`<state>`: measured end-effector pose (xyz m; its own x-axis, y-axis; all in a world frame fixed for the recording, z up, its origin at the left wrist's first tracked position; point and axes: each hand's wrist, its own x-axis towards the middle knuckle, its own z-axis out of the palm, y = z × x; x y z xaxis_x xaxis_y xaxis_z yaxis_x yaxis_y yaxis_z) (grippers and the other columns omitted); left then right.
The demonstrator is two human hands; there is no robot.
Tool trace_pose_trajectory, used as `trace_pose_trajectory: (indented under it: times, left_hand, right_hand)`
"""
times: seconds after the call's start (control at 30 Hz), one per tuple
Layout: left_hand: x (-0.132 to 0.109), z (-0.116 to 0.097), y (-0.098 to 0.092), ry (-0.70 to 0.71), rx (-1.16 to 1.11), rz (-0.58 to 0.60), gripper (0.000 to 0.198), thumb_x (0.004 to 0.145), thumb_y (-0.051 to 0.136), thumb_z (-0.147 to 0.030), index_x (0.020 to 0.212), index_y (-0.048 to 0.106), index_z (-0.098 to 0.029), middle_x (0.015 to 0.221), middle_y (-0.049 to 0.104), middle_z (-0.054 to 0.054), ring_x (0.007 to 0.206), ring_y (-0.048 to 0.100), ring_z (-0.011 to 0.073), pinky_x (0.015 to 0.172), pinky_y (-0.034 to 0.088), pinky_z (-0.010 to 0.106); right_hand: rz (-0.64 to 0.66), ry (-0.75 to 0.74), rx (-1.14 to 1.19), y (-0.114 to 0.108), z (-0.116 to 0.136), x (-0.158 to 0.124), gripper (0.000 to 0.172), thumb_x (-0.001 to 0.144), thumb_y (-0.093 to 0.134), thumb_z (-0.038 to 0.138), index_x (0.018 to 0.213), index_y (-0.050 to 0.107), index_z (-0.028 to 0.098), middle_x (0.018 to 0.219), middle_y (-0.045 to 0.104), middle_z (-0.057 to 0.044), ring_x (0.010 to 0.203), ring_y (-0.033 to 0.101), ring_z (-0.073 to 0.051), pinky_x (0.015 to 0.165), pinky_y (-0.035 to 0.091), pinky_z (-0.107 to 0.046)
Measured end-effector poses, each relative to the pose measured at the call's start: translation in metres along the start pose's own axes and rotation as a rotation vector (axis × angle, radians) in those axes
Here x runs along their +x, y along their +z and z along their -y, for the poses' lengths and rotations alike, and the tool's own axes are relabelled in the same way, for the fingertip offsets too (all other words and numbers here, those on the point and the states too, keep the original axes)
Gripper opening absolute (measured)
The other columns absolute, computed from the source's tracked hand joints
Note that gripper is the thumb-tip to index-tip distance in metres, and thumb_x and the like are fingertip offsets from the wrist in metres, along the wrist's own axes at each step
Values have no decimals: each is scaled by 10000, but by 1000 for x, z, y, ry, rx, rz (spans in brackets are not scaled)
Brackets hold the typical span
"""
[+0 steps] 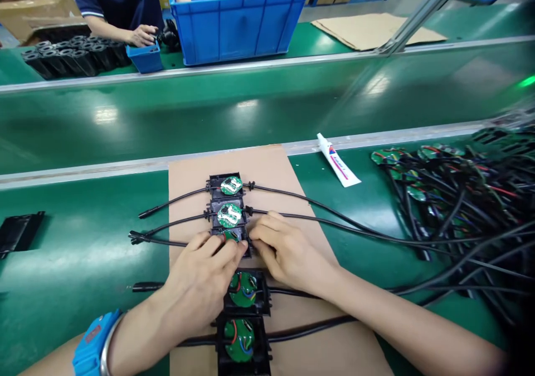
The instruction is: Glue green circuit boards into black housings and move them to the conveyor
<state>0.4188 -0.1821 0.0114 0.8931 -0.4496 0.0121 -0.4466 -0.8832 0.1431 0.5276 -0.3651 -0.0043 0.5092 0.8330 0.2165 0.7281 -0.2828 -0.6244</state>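
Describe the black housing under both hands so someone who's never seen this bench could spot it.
Find the brown cardboard sheet on the green bench, where five black housings with green circuit boards sit in a column. It is the third housing from the far end. Unlike its neighbours, its board is mostly covered by the fingers of the left hand and right hand.

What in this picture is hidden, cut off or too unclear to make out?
1. Head view: the middle housing is mostly covered by fingers of the left hand and right hand.
2. The lowest housing is cut by the bottom edge.
3. The print on the white tube is too small.
4. The cable pile at right is blurred.
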Motion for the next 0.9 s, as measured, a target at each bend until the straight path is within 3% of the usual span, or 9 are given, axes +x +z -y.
trace_pose_trajectory:
  times: [0.13,0.23,0.3,0.4,0.47,0.57,0.7,0.8,0.9]
  left_hand:
    - [-5,-8,-1,-40,-7,-29,570,761,462,-49,1330,473,-80,1093,633,83,972,520,249,871,385,405]
    - [-11,-6,-9,-56,-165,-53,517,783,482,-72,1292,513,-158,1087,626,63,922,524,224,835,411,384]
    - [-10,6,-14,-86,-274,-156,463,832,459,-81,1272,522,-209,1087,611,55,947,521,213,833,423,372]
    - [-4,37,-16,-231,-251,-308,330,874,466,-113,1181,554,-195,1092,587,84,1004,511,240,848,434,413]
    - [2,57,-12,-311,-210,-277,188,857,533,-148,1040,572,-155,1034,589,100,975,524,257,833,452,431]
    - [4,72,-8,-334,-235,-227,51,863,553,-170,914,548,-162,923,615,71,884,567,232,795,483,396]
    - [-2,66,-18,-343,-285,-287,79,936,474,-220,930,547,-190,883,638,28,788,615,174,703,501,300]
    - [-4,59,-28,-336,-239,-306,155,967,416,-247,920,554,-193,859,625,20,758,621,159,657,496,271]
    - [1,55,-32,-311,-159,-268,204,972,383,-242,896,564,-187,846,620,27,724,614,159,635,497,268]
  right_hand:
    - [-1,-104,-4,1,-2,-4,313,906,335,56,720,574,132,740,539,-55,716,443,-156,673,390,-303]
    - [142,-79,27,-16,0,-2,250,911,427,112,743,610,149,732,554,-34,724,473,-151,681,400,-293]
    - [160,-70,19,-29,-1,5,191,909,471,149,826,642,169,776,595,-29,765,505,-154,732,417,-304]
    - [18,-37,-94,-34,-11,20,188,899,483,170,1013,633,171,977,644,-66,930,536,-198,834,432,-359]
    - [-13,2,-145,-28,-21,28,200,871,506,167,1045,605,153,1049,638,-89,1000,539,-223,862,446,-381]
    - [-26,32,-143,-18,-26,28,160,870,494,162,1001,583,141,993,649,-92,943,581,-208,810,479,-345]
    - [-73,10,-221,-29,-4,21,203,943,404,195,986,590,127,908,667,-94,836,610,-189,737,471,-317]
    - [24,12,-375,-46,21,27,303,958,353,244,805,595,143,714,632,-75,656,578,-186,613,415,-317]
    - [160,38,-474,-55,35,41,308,930,372,253,726,581,156,667,622,-71,575,553,-174,553,342,-312]
